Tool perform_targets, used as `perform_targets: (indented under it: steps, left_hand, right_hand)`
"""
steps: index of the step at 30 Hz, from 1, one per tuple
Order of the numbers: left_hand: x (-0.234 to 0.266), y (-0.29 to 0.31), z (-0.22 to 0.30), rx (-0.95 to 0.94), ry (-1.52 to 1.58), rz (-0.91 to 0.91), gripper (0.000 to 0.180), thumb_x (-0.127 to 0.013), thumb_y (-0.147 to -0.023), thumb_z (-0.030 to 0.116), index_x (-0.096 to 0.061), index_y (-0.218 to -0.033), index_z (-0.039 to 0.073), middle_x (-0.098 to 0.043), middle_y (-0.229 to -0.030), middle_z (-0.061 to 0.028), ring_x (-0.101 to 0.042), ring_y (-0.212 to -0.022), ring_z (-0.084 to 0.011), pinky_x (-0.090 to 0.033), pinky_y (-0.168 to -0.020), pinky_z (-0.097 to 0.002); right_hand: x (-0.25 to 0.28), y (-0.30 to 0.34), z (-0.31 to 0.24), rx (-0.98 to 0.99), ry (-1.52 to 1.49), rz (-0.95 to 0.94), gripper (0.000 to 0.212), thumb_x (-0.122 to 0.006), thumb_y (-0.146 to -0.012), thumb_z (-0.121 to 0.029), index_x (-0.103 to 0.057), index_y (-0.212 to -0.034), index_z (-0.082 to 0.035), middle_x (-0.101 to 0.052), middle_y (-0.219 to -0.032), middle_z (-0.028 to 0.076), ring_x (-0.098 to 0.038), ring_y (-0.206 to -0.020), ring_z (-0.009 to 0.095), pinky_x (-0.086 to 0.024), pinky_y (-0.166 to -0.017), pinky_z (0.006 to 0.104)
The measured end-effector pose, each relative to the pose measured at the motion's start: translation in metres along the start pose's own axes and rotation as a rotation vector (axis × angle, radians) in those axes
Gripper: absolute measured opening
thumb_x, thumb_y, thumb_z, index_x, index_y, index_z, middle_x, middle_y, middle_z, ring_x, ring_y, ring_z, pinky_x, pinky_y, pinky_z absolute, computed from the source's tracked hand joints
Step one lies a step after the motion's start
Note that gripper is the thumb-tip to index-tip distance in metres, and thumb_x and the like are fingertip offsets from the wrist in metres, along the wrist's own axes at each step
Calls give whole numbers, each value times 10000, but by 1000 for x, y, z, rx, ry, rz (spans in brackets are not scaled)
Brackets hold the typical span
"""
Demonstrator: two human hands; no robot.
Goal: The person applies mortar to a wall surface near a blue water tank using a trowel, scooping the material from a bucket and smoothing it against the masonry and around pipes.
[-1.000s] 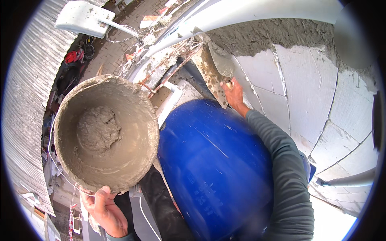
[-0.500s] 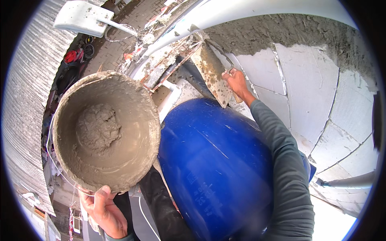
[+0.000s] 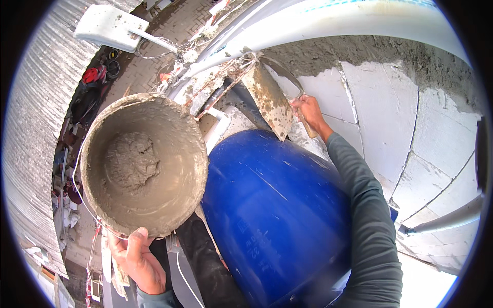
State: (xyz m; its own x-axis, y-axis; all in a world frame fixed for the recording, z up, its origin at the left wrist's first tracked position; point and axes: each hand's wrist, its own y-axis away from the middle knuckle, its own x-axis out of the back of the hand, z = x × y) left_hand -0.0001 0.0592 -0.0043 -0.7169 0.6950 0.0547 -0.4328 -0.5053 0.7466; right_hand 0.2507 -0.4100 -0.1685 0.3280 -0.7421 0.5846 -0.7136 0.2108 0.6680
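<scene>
My left hand (image 3: 137,255) grips the lower rim of a mortar-caked bucket (image 3: 182,205), thumb on the outside edge. Wet grey mortar (image 3: 132,160) sits in a lump at the bucket's bottom and smears its walls. My right hand (image 3: 311,114) is closed round the wooden handle of a trowel (image 3: 310,128). The trowel's curved metal part reaches up and left, close to the wall; its blade is seen nearly edge-on. Just left of that hand stands a pale, mortar-spattered board (image 3: 268,97).
A big blue drum (image 3: 277,215) fills the space between my arms. Right of it rises a pale block wall (image 3: 385,113) with wet mortar (image 3: 354,49) along its top. A white pipe (image 3: 218,128), a lamp (image 3: 110,25) and a corrugated roof (image 3: 41,113) lie left; ground shows far below.
The bucket has shifted slightly right in the picture. My right hand and the trowel have moved a little right and down, and more of the wooden handle shows.
</scene>
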Motion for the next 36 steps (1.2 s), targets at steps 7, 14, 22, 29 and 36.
perform_targets:
  steps: [7,14,22,29,36]
  left_hand:
    - [1,-2,-5,-27,22,-5,532,-656,-814,53,-529,-1330,20,-614,-1235,-129,-655,-1066,-254,-584,-911,-424]
    - [-2,-2,3,-4,29,-27,520,-650,-816,38,-542,-1324,36,-617,-1218,-101,-649,-1020,-213,-575,-858,-369]
    - [-14,1,8,-9,21,17,387,-662,-813,36,-582,-1192,39,-622,-1049,-39,-602,-889,-124,-512,-754,-264]
    - [-14,1,8,-9,18,28,419,-649,-815,25,-569,-1226,34,-626,-1085,-51,-611,-906,-131,-527,-779,-275]
    - [-8,-2,2,-2,-1,-20,481,-639,-811,30,-551,-1285,18,-616,-1191,-113,-652,-1004,-223,-593,-844,-389]
  right_hand:
    - [31,22,-6,-26,14,-35,203,-729,-910,-170,-611,-875,-9,-616,-735,71,-569,-574,145,-460,-468,313]
    - [53,48,-27,-65,51,-23,208,-731,-919,-181,-610,-886,-15,-620,-754,64,-579,-577,136,-457,-466,288]
    - [79,74,-30,-81,41,-29,193,-717,-925,-170,-613,-895,-11,-616,-750,60,-581,-579,133,-454,-458,295]
    - [40,89,-23,-70,122,-70,215,-698,-926,-204,-624,-909,-3,-621,-747,76,-584,-576,143,-466,-496,325]
    - [-57,7,20,157,429,96,293,-684,-908,-245,-639,-882,43,-649,-661,128,-645,-573,215,-521,-566,395]
